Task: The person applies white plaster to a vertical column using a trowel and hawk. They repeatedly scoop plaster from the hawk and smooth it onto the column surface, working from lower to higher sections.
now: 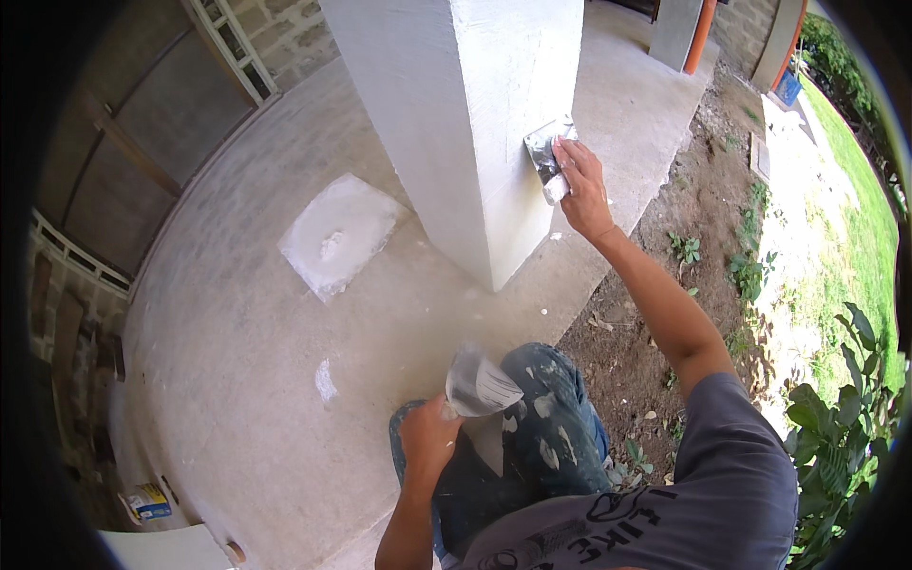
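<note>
My right hand (582,183) is closed on a wide putty knife (543,150), its metal blade smeared with white compound. That blade lies against the right face of a white square column (480,114). Down by my knees, my left hand (429,439) grips a second tool, a broad putty knife (482,382) with white streaks on its blade. Its handle is hidden in my fist. White plaster covers the column's faces down to its foot on the concrete floor (237,380).
A white-coated square board (342,233) with a lump of compound lies left of the column. Bare soil (627,351) with small plants borders the slab on the right, with grass (855,247) beyond. A yellow-and-blue container (147,502) stands at lower left. An orange pipe (701,38) rises behind.
</note>
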{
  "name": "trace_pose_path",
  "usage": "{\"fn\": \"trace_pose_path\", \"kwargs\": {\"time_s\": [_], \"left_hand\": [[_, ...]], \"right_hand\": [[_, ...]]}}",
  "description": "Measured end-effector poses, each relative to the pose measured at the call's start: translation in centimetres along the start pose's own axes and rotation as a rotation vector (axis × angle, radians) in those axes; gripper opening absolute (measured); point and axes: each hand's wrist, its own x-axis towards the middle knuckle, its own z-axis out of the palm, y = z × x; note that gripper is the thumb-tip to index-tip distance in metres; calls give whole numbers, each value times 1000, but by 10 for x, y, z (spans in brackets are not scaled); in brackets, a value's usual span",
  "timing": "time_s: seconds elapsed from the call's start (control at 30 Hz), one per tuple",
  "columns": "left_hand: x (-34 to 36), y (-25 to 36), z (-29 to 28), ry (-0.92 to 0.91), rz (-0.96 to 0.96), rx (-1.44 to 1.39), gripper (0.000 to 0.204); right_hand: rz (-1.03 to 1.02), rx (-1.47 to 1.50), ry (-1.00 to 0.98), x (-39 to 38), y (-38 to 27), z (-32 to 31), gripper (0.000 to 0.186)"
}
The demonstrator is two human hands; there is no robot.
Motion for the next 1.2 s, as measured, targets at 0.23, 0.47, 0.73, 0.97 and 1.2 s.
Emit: {"fn": "trace_pose_path", "kwargs": {"time_s": [0.23, 0.47, 0.73, 0.97, 1.2], "left_hand": [[7, -15, 6, -90, -3, 51, 31], [-1, -7, 8, -78, -51, 21, 32], [2, -13, 17, -109, -35, 23, 34], [7, -6, 26, -102, 44, 38, 39], [11, -1, 23, -25, 61, -42, 36]], "right_hand": [[72, -85, 174, 100, 32, -43, 69], [-13, -10, 62, 47, 0, -4, 82], [139, 54, -100, -42, -19, -17, 68], [398, 125, 74, 142, -21, -57, 52], [-50, 51, -50, 31, -90, -24, 84]]}}
